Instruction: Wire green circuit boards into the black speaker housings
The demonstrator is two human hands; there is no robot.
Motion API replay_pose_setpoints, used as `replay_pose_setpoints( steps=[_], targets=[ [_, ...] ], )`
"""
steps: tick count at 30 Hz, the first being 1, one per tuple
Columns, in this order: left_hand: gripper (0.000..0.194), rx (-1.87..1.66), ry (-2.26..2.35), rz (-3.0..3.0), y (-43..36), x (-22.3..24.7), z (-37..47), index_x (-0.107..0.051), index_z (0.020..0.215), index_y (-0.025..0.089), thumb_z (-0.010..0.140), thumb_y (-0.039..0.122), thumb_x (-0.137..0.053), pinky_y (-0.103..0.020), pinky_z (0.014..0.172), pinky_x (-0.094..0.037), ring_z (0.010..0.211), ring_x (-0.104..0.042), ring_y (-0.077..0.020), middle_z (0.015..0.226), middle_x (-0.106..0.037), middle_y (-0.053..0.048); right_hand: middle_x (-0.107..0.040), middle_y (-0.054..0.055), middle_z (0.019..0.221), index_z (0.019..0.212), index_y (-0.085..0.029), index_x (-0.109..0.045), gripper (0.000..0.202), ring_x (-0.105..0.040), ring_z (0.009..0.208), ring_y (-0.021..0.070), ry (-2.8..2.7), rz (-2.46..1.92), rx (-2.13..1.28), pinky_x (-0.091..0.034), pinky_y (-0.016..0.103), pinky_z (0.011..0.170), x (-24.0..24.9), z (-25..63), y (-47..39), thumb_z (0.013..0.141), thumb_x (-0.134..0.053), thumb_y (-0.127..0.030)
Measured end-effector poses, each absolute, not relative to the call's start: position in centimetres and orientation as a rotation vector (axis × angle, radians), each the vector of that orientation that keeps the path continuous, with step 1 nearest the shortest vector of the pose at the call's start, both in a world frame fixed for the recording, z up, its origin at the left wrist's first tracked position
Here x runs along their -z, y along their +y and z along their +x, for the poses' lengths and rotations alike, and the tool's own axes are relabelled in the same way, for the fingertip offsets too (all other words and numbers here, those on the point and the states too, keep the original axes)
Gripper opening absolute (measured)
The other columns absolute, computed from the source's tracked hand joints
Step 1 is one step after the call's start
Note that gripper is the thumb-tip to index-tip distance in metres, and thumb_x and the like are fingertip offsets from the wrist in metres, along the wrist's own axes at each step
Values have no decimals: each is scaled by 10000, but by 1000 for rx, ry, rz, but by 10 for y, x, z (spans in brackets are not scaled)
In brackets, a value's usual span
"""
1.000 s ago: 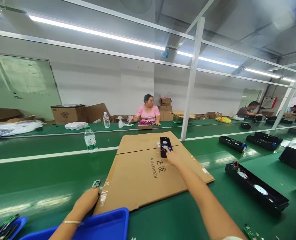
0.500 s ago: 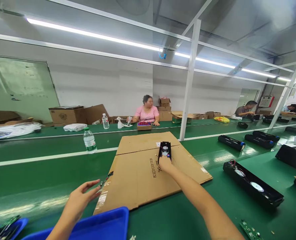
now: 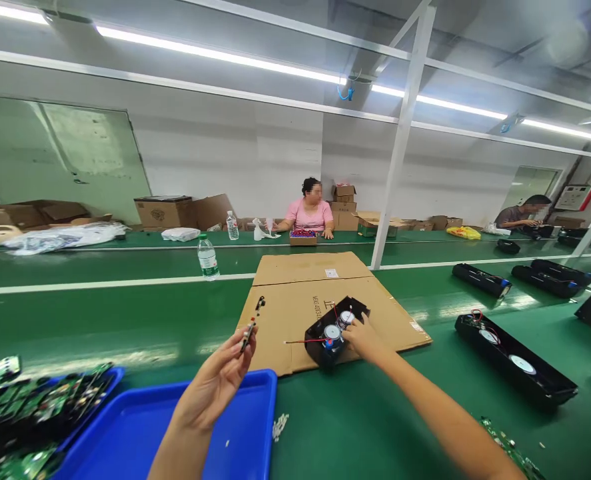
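Note:
My left hand [image 3: 225, 373] pinches a small circuit board [image 3: 248, 335] above the near left part of the flattened cardboard [image 3: 275, 300]. On the cardboard's right half lies a black speaker housing [image 3: 320, 353] with two round silver speakers and red wires, one wire sticking out to the left. My right hand [image 3: 366, 338] has its fingers at the housing's right edge, beside the upper speaker, gripping it.
A blue tray [image 3: 270, 427] lies at the near left, beside a pile of green circuit boards [image 3: 40, 407]. More black housings [image 3: 515, 363] are on the right. A bottle [image 3: 208, 259] stands behind; a person [image 3: 309, 212] sits across the table.
The speaker housing has come nearer and turned to a slant, with my right hand on it. My left hand has moved right and up with the board. The view has swung left.

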State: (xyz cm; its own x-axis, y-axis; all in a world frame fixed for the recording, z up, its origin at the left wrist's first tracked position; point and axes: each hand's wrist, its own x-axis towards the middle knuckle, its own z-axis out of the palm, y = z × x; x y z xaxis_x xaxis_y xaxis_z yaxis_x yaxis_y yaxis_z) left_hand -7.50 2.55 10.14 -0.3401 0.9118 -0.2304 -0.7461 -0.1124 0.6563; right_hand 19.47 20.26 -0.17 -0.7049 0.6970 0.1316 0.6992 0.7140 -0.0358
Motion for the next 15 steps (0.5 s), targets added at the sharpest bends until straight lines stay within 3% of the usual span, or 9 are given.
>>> replay_pose_setpoints(
  steps=[6, 11, 15],
  targets=[
    [310, -1611, 855, 246, 24, -92, -68, -605, 986, 16, 873, -129, -355, -140, 611, -614, 711, -722, -121, 892, -685, -114, -716, 73, 909, 899, -177, -696, 43, -620, 939, 239, -2934, -1106, -20, -398, 386, 885, 11, 201, 106, 863, -675, -166],
    [298, -1492, 943, 425, 30, -78, -72, -633, 921, 84, 768, -149, -528, -161, 561, -601, 665, -703, -122, 821, -695, -74, -714, 42, 937, 883, -192, -698, 90, -631, 949, 251, -3011, -1279, -307, -426, 405, 912, 1, 211, 37, 818, -751, -224],
    [339, -1407, 951, 527, 30, -72, -71, -628, 923, 113, 657, -80, -712, -211, 512, -601, 640, -686, -152, 821, -713, -75, -659, 61, 1139, 1112, -221, -662, 266, -587, 1041, 258, -2743, -1314, -409, -460, 390, 900, -26, 183, 26, 857, -725, -263]
  ],
)
